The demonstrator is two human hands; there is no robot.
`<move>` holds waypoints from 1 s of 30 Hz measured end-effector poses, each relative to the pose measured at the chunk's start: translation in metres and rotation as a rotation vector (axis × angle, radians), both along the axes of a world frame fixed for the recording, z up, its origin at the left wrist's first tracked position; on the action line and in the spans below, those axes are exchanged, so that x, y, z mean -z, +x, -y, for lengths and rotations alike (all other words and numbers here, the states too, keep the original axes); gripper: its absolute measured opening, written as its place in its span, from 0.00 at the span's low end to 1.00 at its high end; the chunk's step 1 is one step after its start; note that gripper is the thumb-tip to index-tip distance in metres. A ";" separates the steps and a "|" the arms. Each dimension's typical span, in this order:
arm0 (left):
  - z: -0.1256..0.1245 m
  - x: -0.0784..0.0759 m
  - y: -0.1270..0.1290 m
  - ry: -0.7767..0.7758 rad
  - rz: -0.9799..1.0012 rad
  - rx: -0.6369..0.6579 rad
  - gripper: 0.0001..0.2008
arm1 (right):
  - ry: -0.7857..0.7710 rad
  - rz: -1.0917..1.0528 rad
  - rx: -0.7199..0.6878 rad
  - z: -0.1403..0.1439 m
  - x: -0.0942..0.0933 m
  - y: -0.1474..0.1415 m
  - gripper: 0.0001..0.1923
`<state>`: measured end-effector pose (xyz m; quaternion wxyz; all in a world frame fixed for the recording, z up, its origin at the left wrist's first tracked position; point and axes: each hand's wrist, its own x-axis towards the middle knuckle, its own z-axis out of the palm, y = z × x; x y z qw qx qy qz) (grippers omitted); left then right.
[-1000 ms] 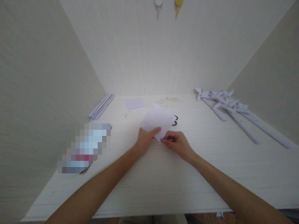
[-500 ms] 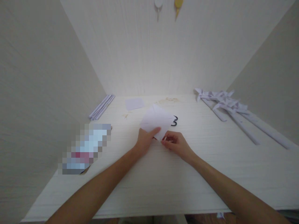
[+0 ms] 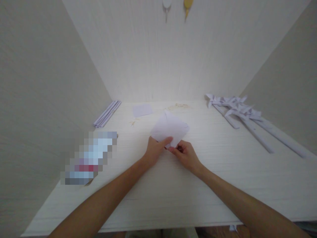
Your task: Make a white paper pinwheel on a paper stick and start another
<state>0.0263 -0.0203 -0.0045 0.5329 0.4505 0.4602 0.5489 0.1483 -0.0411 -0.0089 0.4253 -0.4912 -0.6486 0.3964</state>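
Two bare hands pinch a folded sheet of pale lilac paper over a white wood-grain table.

The white wood-grain table sits boxed in by pale walls on three sides. Along its right side lie several long pale paper pinwheels on rolled paper sticks, side by side; at the far left corner rests a bundle of thin rolled lilac paper sticks. The folded pale lilac paper sheet lies near the table's middle, its near corner held between both hands. The left hand grips that corner, thumb on top. The right hand touches it, fingertips pressed together on the paper's edge. Farther back lies a small flat lilac paper square.
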 end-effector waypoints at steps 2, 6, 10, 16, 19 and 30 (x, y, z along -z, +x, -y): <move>0.000 0.000 0.000 -0.004 0.021 0.020 0.14 | 0.010 -0.009 0.000 0.001 0.000 0.000 0.12; 0.002 -0.002 -0.001 0.001 0.072 0.034 0.16 | -0.009 0.006 0.013 0.001 0.001 0.000 0.12; 0.005 -0.006 0.001 -0.012 0.051 0.074 0.14 | -0.022 0.079 0.006 0.001 0.000 -0.001 0.11; -0.002 0.000 -0.001 -0.039 0.125 0.062 0.11 | -0.013 0.053 -0.031 0.000 0.000 0.001 0.12; -0.010 0.002 -0.007 -0.051 0.182 -0.002 0.08 | -0.026 0.050 -0.013 -0.001 0.000 0.003 0.12; -0.016 -0.002 -0.014 0.001 0.198 -0.029 0.20 | -0.028 0.013 -0.020 -0.001 0.002 0.004 0.12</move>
